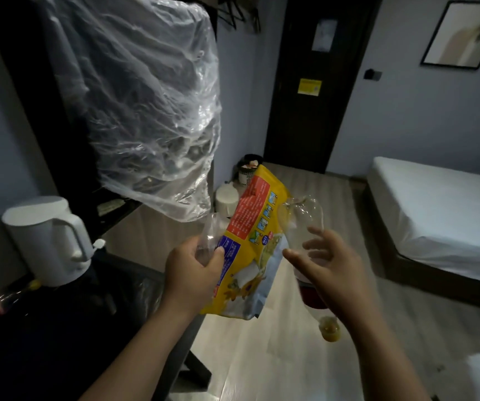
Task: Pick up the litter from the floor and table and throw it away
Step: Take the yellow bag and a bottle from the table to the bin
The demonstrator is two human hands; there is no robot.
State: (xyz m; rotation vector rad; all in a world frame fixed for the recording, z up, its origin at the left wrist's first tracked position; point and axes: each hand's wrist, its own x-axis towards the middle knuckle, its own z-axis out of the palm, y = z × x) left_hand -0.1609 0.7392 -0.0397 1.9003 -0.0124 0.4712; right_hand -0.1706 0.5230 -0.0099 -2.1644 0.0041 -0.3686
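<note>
The left hand [194, 270] curls its fingers and thumb tight round a yellow snack packet [257, 227] and a scrap of clear plastic [210, 228]. At its 3 o'clock the right hand [328, 264] is splayed wide against an upended clear bottle [305, 215] with a yellow cap [330, 329]; whether it bears the bottle cannot be told. A waste bin [250, 169] stands at 12 o'clock. Open wood floor [340, 204] runs between the bed [435, 212] at 3 o'clock and the dark table [59, 342] at 8 o'clock.
</note>
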